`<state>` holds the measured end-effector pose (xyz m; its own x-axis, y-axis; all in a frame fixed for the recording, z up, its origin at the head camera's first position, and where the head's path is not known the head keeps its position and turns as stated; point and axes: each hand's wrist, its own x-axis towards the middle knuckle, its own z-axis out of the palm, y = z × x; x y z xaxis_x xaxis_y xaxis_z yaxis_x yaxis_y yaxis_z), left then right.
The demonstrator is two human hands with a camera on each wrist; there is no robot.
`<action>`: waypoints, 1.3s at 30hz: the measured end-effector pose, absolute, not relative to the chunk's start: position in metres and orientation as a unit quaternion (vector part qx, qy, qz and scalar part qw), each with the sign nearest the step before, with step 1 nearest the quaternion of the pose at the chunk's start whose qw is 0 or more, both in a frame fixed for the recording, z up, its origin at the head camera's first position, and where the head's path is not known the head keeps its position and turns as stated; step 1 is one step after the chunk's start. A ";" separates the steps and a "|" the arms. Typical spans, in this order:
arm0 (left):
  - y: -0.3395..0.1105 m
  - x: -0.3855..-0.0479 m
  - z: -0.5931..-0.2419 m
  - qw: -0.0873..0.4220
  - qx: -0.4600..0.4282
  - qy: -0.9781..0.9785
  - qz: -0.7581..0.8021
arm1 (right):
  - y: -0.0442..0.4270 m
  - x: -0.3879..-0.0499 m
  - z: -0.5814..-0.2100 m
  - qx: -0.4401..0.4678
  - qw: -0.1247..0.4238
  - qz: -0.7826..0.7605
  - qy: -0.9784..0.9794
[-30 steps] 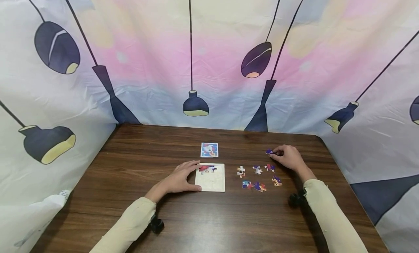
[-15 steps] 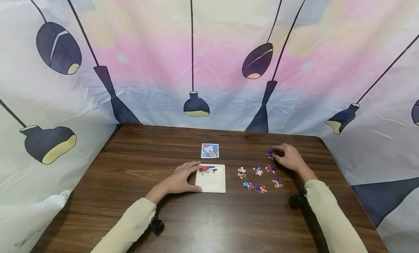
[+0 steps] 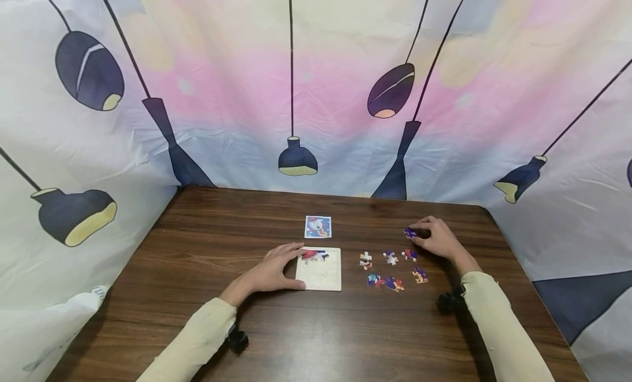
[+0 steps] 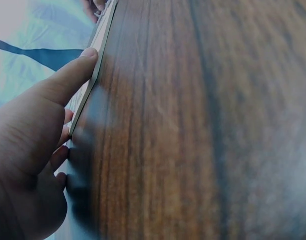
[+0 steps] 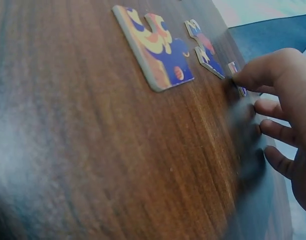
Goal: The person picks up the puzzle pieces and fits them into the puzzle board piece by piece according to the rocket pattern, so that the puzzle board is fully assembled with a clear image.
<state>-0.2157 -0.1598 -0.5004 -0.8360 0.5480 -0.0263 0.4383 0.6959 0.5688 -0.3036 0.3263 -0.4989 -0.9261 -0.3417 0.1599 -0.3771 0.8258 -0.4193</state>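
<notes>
My left hand (image 3: 274, 268) rests at the left side of a square, pale puzzle tray (image 3: 323, 280). Its thumb touches the near corner and its index finger the far corner, as the left wrist view shows the thumb (image 4: 75, 75) on the tray's edge. Joined puzzle pieces (image 3: 316, 255), red and white, lie in the tray's upper left. To the right, my right hand (image 3: 439, 240) pinches a purple puzzle piece (image 3: 409, 233) between thumb and fingers, at the table surface. In the right wrist view most of that piece (image 5: 231, 67) is hidden behind the thumb.
Several loose pieces lie between the tray and my right hand, among them a white one (image 3: 365, 260), a blue-red one (image 3: 374, 280) and a purple-orange one (image 3: 420, 275). A small picture card (image 3: 318, 227) lies behind the tray. A printed cloth (image 3: 237, 124) hangs behind the wooden table (image 3: 306, 338).
The purple piece has turned slightly under my right fingers and shifted a little toward me. My left hand and the tray have kept their places; the head view has drifted slightly.
</notes>
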 end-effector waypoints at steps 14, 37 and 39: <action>-0.159 -0.216 -0.499 0.096 0.272 0.915 0.284 | 0.329 -0.303 -0.500 0.170 0.052 0.230 -0.957; -0.159 -0.216 -0.500 0.097 0.271 0.915 0.282 | 0.327 -0.298 -0.501 0.186 0.092 0.235 -0.950; -0.159 -0.216 -0.500 0.098 0.270 0.916 0.281 | 0.324 -0.296 -0.497 0.189 0.097 0.236 -0.948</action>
